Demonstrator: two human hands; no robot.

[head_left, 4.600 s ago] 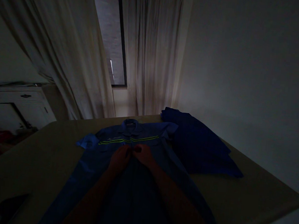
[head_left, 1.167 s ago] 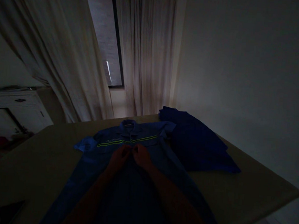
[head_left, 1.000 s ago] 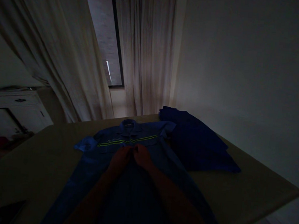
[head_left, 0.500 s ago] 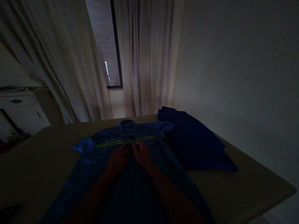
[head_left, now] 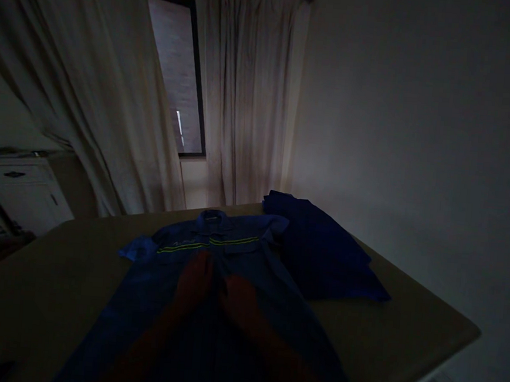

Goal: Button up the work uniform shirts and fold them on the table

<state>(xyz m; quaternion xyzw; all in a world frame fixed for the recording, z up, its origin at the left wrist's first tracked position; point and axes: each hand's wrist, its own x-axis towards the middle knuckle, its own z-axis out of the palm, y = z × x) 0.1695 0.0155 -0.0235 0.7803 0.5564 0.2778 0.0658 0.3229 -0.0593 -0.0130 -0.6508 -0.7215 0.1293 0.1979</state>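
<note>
A blue work shirt (head_left: 151, 277) with a yellow-green reflective stripe across the chest lies face up on a tan table (head_left: 402, 338), collar pointing away from me. Both my hands rest on the shirt's front, close together near its middle line and below the stripe. My left hand (head_left: 194, 277) points up toward the stripe. My right hand (head_left: 237, 292) lies just beside it, a little nearer to me. The room is dark and the hands are smeared, so their fingers are not clear.
A pile of dark blue cloth (head_left: 320, 255) lies on the table right of the shirt. Pale curtains (head_left: 249, 96) and a window (head_left: 175, 79) stand behind the table. A white cabinet (head_left: 12, 189) is at the left. The table's right edge is close to the wall.
Both hands have slid from just under the reflective stripe down the shirt's front toward me. The view has tilted up a little.
</note>
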